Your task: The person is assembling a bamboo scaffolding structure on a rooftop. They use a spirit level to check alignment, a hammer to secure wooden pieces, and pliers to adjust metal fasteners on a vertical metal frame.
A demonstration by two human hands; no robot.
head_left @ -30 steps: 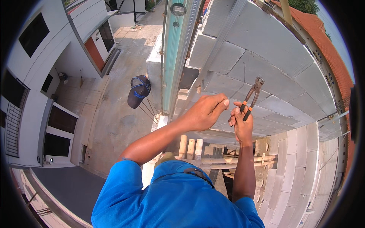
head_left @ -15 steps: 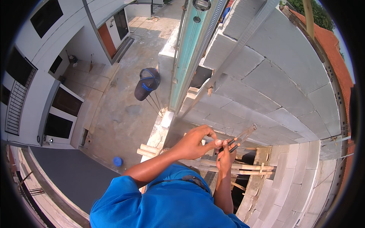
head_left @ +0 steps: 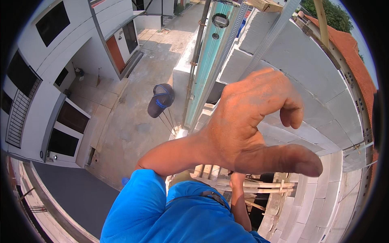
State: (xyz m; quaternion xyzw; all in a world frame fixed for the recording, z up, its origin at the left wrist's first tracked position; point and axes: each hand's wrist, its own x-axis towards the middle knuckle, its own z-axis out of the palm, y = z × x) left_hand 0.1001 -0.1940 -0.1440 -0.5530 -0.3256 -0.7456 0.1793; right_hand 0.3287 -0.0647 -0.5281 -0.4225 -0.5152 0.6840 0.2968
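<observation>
Beside the block wall [head_left: 312, 73], the teal level [head_left: 208, 56] looked light, stiff, best held mid-length; left grip [head_left: 241, 117] gaped wide, right grip [head_left: 238, 177] I couldn't tell.

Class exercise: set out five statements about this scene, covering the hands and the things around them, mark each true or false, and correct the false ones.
1. The left hand is clenched into a fist. False: its thumb stands apart from its curled fingers.
2. In the picture, a dark cap lies left of the teal spirit level. True.
3. Both hands show in full. False: the right hand is mostly hidden.
4. The near sleeve is blue. True.
5. The block wall is red. False: it is grey.
</observation>
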